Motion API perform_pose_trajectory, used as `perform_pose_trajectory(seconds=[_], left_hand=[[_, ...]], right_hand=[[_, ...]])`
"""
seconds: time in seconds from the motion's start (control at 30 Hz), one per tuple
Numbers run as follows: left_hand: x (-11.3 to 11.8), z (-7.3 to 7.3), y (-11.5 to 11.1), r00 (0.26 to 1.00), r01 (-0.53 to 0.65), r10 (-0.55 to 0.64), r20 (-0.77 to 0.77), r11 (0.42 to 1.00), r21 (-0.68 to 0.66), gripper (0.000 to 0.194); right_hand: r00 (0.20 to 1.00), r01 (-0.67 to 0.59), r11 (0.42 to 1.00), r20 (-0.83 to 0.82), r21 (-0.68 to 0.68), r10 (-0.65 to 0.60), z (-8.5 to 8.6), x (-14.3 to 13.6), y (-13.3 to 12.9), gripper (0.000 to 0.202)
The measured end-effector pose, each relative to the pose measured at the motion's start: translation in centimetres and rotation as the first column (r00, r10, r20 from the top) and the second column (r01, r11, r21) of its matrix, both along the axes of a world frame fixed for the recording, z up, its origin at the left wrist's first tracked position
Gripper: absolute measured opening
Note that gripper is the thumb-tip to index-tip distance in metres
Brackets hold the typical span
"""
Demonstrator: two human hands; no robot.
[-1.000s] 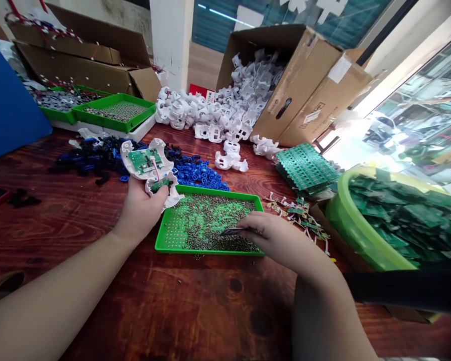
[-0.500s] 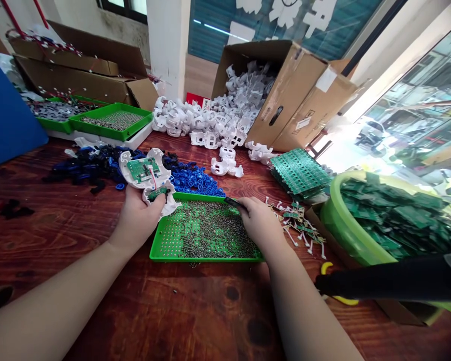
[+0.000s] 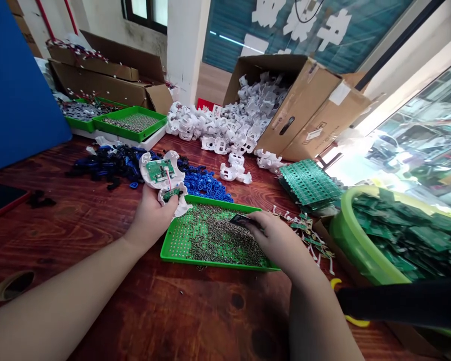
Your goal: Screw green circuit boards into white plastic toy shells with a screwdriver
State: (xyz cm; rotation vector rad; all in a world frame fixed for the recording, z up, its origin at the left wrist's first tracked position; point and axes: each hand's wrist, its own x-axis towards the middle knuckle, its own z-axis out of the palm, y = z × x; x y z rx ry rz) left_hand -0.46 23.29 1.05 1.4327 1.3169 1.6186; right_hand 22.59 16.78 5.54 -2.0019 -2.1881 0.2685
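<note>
My left hand (image 3: 156, 213) is closed around a white plastic housing (image 3: 149, 164). A green circuit board (image 3: 160, 171) sits in its larger part, and a thin wire runs to a smaller board near my thumb. My right hand (image 3: 278, 238) pinches a small dark flat piece (image 3: 241, 219), whose exact kind I cannot make out. That piece is above a green tray (image 3: 176, 244) strewn with small metal screws (image 3: 218, 240). At the tray's left end, screws stand in rows of holes. Behind the housing lie many blue rings (image 3: 206, 184).
White plastic shells (image 3: 218, 128) spill from a tipped cardboard box (image 3: 304, 110). Stacked green panels (image 3: 310, 183) stand right of centre, near wired boards (image 3: 308, 230). A light-green basin (image 3: 346, 225) holds circuit boards. A black tool with yellow parts (image 3: 398, 303) juts in at right.
The view has swung left, so everything appears further right. My right hand has brought the dark piece nearer me, over the screws, and tilted it. My left hand still holds the housing.
</note>
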Motion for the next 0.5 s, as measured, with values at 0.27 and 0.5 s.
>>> perform_pose_trajectory(seconds=[0.27,0.5], left_hand=[[-0.2,-0.3,0.2,1.000,0.011,-0.011,0.006,1.000,0.012,0.034],[-0.5,-0.3,0.3,1.000,-0.007,0.007,0.007,1.000,0.007,0.037]], right_hand=[[0.990,0.127,0.991,-0.052,-0.048,-0.129,-2.2,-5.0,0.7,0.026],[0.903,0.424,0.904,0.106,-0.053,-0.417,-0.7,-0.9,1.3,0.028]])
